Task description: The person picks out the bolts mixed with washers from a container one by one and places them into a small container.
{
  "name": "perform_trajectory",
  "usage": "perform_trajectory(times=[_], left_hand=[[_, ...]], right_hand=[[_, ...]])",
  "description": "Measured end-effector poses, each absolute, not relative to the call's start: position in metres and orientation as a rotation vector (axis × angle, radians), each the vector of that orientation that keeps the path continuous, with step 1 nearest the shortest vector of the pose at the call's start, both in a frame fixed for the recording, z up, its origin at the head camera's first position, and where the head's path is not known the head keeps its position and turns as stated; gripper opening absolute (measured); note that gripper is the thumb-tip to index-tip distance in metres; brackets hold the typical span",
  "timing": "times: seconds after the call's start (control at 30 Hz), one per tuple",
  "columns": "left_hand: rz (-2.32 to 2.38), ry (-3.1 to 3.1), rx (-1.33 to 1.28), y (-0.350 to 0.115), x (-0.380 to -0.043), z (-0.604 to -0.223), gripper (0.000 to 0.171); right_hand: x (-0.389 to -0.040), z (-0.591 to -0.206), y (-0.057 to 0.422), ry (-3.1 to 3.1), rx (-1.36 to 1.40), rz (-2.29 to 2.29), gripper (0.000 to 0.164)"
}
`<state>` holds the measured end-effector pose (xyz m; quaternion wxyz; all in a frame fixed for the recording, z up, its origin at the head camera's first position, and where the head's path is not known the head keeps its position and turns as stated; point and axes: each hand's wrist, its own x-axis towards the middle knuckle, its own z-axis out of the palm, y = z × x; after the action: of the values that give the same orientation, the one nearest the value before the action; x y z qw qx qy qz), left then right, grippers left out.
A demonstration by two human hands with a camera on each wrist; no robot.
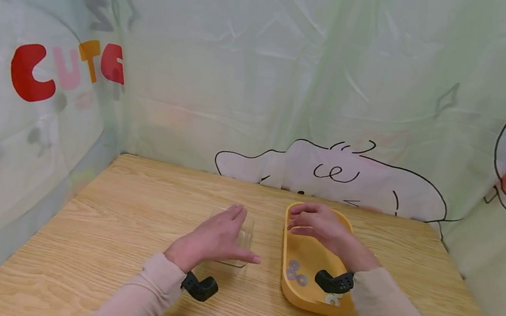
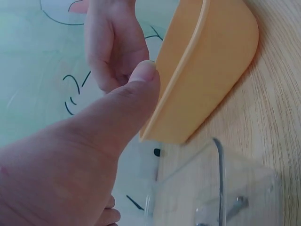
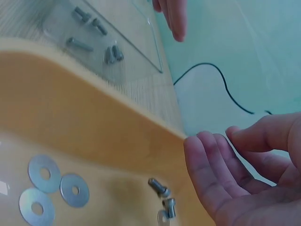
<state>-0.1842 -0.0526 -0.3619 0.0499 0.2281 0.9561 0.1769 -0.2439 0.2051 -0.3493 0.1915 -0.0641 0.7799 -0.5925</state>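
My left hand point(image 1: 216, 235) hovers above a clear plastic box point(image 1: 244, 242), its fingers straight and the thumb spread out to the side. Several bolts point(image 3: 80, 44) lie inside that box. Over the far half of a yellow tray point(image 1: 286, 240) is my right hand point(image 1: 323, 229), fingers loosely bent, with nothing visible between them and the thumb. Two short socket-head screws point(image 3: 159, 187) lie in the tray below the right fingers. Flat metal washers point(image 3: 74, 190) are grouped on the tray floor, closer to me.
The box and tray stand side by side on a wood-grain table point(image 1: 123, 226), box on the left. More pale washers point(image 1: 332, 299) sit at the tray's near end. A printed curtain point(image 1: 228, 65) hangs behind the table and along both sides. Each wrist wears a black camera mount point(image 1: 200, 286).
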Motion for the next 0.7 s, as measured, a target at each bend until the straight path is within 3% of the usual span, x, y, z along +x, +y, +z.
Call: perform_trajectory(times=[0.7], left_hand=[[0.473,2.833,0.801,-0.008,-0.182,-0.365,0.115]], right_hand=[[-0.252,-0.373,0.222,2.375,0.004,-1.624,0.043]])
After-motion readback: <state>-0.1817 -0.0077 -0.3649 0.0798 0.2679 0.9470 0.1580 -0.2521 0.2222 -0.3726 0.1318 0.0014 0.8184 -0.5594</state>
